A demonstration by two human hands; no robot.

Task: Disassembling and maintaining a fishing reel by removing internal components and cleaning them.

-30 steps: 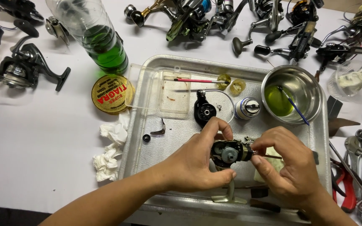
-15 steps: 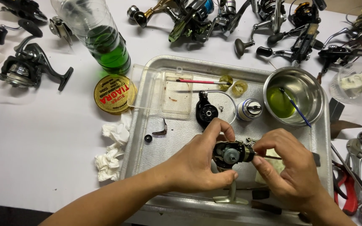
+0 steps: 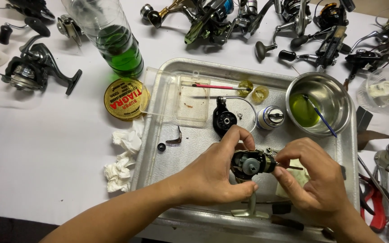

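Both hands' fingers (image 3: 241, 135) around reel body (image 3: 248, 164), perhaps mid-adjustment.

Above the metal tray (image 3: 167, 148), the left hand (image 3: 214, 173) grips an opened fishing-reel body (image 3: 248, 164), the right hand (image 3: 314, 175) pinching its side; a steel bowl (image 3: 334, 96) of green liquid sits in the tray's far right corner.
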